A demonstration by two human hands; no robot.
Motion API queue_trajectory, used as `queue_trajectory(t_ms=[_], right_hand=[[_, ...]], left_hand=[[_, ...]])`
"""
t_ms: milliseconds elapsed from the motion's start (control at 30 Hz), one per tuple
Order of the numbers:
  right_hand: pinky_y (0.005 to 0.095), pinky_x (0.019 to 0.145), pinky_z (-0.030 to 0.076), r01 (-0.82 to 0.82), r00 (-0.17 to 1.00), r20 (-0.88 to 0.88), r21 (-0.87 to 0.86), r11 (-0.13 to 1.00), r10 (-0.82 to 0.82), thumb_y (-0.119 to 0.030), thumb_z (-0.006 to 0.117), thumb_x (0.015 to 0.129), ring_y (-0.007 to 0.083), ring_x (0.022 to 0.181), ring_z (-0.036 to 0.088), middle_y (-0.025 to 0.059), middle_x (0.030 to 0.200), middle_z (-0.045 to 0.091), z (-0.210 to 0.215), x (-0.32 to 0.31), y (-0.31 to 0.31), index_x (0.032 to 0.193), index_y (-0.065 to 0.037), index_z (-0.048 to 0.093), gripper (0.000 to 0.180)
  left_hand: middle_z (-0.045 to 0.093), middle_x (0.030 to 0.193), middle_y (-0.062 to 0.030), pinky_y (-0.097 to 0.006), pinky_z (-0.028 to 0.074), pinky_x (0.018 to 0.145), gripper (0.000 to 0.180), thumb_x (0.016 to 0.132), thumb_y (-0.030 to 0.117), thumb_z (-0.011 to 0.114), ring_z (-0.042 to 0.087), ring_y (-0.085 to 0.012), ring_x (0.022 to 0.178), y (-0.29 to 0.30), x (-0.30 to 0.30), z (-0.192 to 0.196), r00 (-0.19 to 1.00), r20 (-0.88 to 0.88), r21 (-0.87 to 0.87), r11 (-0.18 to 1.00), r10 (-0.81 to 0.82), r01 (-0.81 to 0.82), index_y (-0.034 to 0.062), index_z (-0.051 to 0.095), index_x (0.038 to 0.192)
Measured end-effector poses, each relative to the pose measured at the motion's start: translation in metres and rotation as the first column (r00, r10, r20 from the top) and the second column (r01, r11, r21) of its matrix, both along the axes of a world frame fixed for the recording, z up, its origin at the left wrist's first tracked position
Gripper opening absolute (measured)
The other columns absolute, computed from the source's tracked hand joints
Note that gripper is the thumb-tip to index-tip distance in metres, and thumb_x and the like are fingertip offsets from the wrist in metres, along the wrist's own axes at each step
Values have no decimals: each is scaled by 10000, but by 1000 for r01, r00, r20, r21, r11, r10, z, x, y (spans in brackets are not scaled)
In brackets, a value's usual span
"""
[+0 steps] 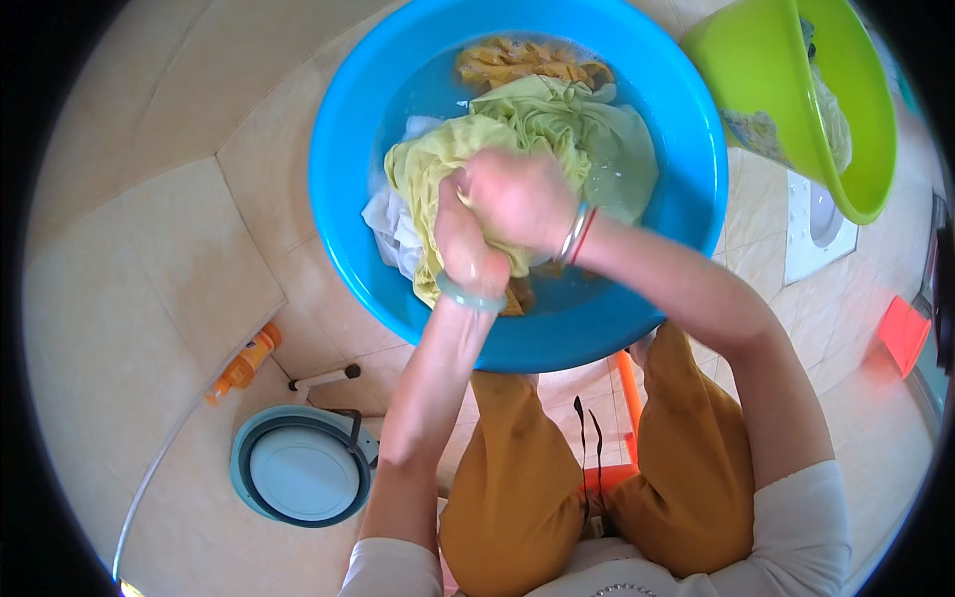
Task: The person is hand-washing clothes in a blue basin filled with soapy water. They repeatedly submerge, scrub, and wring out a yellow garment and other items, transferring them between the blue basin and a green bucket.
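Note:
Wet laundry fills a wide blue basin [338, 189] of water in front of my knees. A pale yellow-green cloth [423, 164] is bunched up in the middle, its folds spreading toward the right side. My left hand [468, 239], with a pale green bangle at the wrist, is closed on this cloth. Right against it, my right hand [522, 194] is also closed on the cloth; it is smeared by motion, and a silver bangle and red band circle its wrist. White cloth [393, 231] lies at the left, and a mustard-coloured cloth [527, 62] floats at the far side.
A lime-green tub [741, 60] with cloth inside tilts at the far right, near a white floor fixture [796, 239]. On the left stand an orange bottle [244, 366] and a grey-blue folding basin [303, 478]. An orange-red plastic piece [903, 336] is at the right.

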State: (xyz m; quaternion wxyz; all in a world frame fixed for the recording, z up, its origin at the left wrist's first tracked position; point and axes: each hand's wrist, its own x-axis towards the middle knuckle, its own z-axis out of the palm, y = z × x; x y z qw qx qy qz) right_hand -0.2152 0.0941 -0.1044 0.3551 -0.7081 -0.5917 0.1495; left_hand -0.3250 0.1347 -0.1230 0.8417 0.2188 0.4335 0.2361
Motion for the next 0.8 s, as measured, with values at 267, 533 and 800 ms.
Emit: queue_trajectory(t_ms=[267,533,800], right_hand=[[260,750,476,289,499,-773,-278,916,-392,-428,499,971,138,790,595,72,791,621,-28,109,-15,929,1,624,449],[293,826,474,41,562,-824,112,993,70,-122,507,911,165,914,613,77,1008,644,56,66,-9,1058,-26,588,193],[411,983,413,130,957,-201,-338,932,-207,-172,653,781,299,1163,512,112,1221,566,-53,59,-82,1265,-103,527,504]], left_hand=[[566,1265,-111,-373,384,1033,449,908,352,637,501,-227,1214,32,-9,59,932,-342,328,914,-119,238,51,561,1233],[686,916,-142,-310,506,790,341,805,252,772,639,-172,815,53,36,128,356,-928,337,158,-112,928,49,684,1065],[702,907,-105,-288,524,753,234,808,30,724,657,-155,826,45,-5,168,857,-512,794,416,61,444,-57,663,1016]])
